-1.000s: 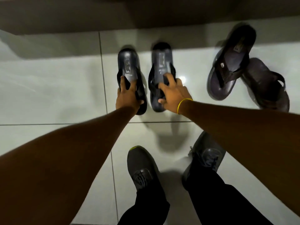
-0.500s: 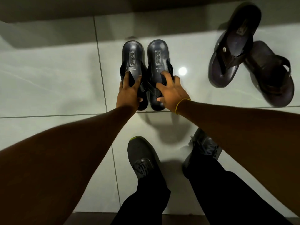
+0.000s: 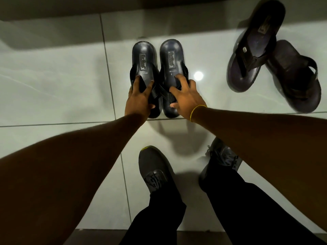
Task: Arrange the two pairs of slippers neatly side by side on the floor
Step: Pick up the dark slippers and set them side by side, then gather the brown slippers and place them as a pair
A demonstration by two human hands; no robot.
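Pinching the straps of 2 dark-blue rubber slippers [image 3: 170, 55], left hand [image 3: 139, 101] and right hand [image 3: 185, 99] have the overlapping brown leather slippers [image 3: 254, 55] lying rightward, nearest the right grip.

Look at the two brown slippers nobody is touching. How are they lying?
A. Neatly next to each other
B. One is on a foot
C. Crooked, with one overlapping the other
C: one brown slipper lies slanted across the edge of the other brown slipper, and they point different ways. The left hand and right hand hold only the black pair.
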